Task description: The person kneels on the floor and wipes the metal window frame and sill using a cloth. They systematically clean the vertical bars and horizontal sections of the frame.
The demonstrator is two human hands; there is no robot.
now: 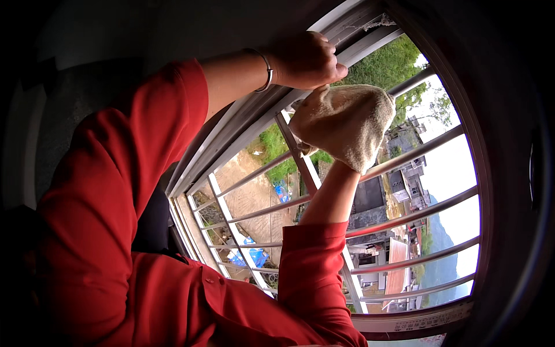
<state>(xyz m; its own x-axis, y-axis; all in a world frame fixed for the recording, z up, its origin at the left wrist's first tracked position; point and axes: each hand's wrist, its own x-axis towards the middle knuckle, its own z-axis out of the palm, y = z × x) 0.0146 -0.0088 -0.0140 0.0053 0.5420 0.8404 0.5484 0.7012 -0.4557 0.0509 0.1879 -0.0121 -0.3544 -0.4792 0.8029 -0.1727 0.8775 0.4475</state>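
Observation:
My left hand (306, 61), with a metal bangle (267, 75) at the wrist, is closed in a fist at the window frame (263, 110), its fingers curled over the edge. A beige cloth (347, 118) hangs over my right hand (347, 174), so only the wrist end shows and the fingers are hidden. The cloth lies against the metal bars (407, 84) of the window, just below my left hand. Its upper corner comes close to my left thumb; whether they touch I cannot tell.
Round metal bars (404, 157) and flat struts (298, 153) form a grille across the window. Outside are a paved yard (254, 205), a blue tarp (250, 253), buildings, greenery and a hill (442, 248). Cobwebs (378, 23) cling to the frame's top corner. Dark wall surrounds the opening.

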